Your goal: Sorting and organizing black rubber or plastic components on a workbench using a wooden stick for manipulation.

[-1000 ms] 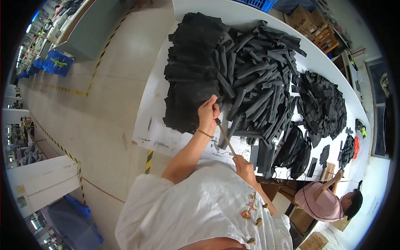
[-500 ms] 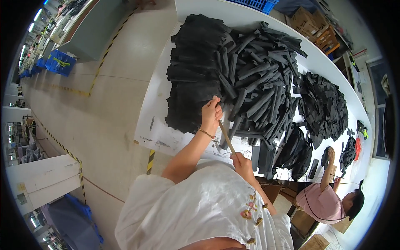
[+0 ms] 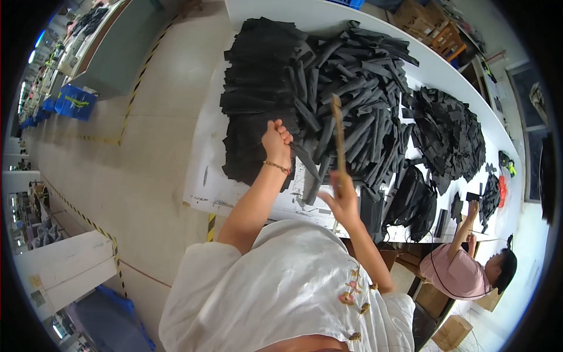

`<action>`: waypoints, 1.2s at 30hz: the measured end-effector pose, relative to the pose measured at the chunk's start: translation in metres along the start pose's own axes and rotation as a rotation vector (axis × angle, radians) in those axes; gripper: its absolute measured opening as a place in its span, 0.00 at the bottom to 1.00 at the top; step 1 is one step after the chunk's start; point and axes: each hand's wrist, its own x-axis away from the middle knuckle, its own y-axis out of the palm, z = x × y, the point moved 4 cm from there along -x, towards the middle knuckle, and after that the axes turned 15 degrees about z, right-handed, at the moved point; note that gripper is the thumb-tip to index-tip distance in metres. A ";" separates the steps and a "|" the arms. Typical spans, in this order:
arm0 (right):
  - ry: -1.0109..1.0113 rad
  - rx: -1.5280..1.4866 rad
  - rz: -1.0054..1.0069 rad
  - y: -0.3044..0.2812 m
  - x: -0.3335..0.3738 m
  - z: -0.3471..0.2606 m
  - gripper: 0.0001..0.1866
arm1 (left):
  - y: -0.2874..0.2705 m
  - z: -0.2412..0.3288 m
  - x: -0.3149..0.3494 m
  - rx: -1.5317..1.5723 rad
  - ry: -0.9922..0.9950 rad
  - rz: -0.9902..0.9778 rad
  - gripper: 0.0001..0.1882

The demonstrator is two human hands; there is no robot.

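My left hand (image 3: 277,141), with a beaded bracelet at its wrist, is closed over the flat stack of black fabric pieces (image 3: 252,100). From its fist a narrow black fabric strip (image 3: 306,161) trails toward the right. My right hand (image 3: 346,202), slightly blurred, grips a thin wooden stick (image 3: 339,138) near its lower end. The stick points away from me, apart from the left hand, over a loose heap of rolled black fabric strips (image 3: 375,111). The right thumb sticks out to the left.
Farther right lie a heap of small black pieces (image 3: 448,141) and a black bag (image 3: 410,202) on the white table (image 3: 199,158). A co-worker in pink (image 3: 457,270) sits at the right. A blue crate (image 3: 76,102) stands on the floor at the left.
The stick, which spanned between my hands, has swung upright in my right hand, away from my left. The black strip now shows hanging from my left hand.
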 end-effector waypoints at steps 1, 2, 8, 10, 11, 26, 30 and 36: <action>-0.089 -0.013 -0.015 0.015 -0.016 -0.010 0.19 | -0.004 -0.012 0.004 0.026 -0.047 -0.017 0.16; -0.111 -0.176 0.021 0.026 -0.027 -0.009 0.15 | -0.006 -0.020 0.009 0.013 -0.114 -0.012 0.16; 0.292 -0.598 0.022 0.014 -0.039 -0.039 0.08 | -0.025 0.038 -0.009 -0.157 0.319 0.028 0.15; 0.292 -0.487 0.063 0.004 -0.048 -0.037 0.09 | 0.013 0.046 0.048 -0.340 0.456 -0.214 0.17; 0.310 -0.453 0.035 0.006 -0.054 -0.035 0.09 | 0.020 0.039 0.065 -0.545 0.758 -0.551 0.19; 0.252 -0.413 0.471 -0.042 -0.146 -0.022 0.14 | -0.080 -0.022 0.133 -1.167 0.005 -0.979 0.08; 0.212 -0.194 0.225 -0.021 -0.121 -0.032 0.16 | 0.003 0.012 0.122 -0.627 0.540 -0.609 0.08; 0.175 -0.345 0.079 0.008 -0.087 -0.031 0.18 | 0.031 -0.009 0.104 -0.590 0.252 -0.764 0.09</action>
